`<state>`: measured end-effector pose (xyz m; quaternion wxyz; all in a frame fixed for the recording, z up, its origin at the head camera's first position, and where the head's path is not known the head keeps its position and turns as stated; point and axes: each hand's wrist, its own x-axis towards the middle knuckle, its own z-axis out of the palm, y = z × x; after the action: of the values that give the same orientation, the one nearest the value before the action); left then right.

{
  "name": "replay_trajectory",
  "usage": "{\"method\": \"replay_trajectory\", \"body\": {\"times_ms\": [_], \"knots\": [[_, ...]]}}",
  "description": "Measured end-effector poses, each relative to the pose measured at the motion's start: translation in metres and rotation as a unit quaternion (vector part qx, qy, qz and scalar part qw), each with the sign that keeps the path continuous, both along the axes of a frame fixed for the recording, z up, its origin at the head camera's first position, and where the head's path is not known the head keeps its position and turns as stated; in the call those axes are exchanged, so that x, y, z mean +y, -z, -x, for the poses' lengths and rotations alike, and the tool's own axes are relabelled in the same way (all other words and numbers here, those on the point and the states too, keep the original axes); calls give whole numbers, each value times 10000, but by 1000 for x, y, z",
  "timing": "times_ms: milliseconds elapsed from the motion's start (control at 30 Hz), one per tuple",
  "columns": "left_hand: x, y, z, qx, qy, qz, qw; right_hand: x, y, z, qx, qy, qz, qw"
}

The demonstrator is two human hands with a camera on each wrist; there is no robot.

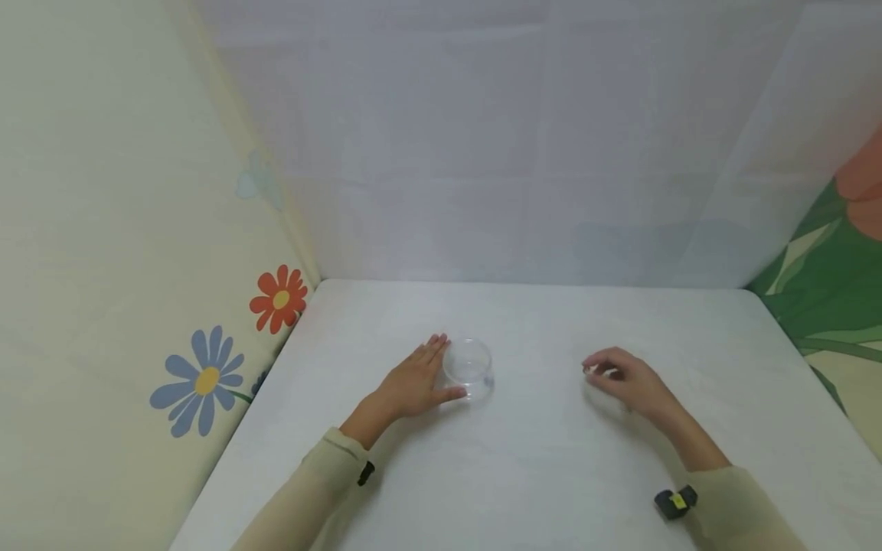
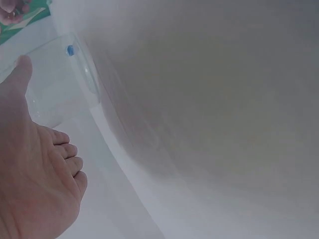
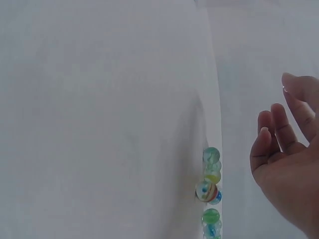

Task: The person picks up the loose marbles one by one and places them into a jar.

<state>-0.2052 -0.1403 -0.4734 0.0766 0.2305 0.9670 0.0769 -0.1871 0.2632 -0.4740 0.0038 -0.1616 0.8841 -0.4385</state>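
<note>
One clear plastic dish (image 1: 468, 369) sat near the middle of the white bench (image 1: 537, 474). It looked light, thin-walled and slippery, best held by its rim. The left hand (image 1: 413, 383) lay flat against its left side, fingers straight and together, thumb at its near edge. One blue bead (image 2: 70, 50) showed inside. The right hand (image 1: 628, 383), well apart to the right, hovered loosely curled near roughly six glass marbles (image 3: 211, 191).

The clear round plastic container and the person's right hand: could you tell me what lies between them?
In the head view, only bare white table lies between the clear round plastic container and the right hand.
</note>
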Motion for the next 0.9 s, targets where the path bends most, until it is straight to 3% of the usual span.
{"method": "replay_trajectory", "body": {"times_ms": [667,900], "knots": [[3,-7,-6,-37,14,-41,10000,-42,-4,9,-17,-279,503,9983],[3,-8,-7,-53,-39,-76,9999,-56,-5,14,238,-472,698,9962]]}}
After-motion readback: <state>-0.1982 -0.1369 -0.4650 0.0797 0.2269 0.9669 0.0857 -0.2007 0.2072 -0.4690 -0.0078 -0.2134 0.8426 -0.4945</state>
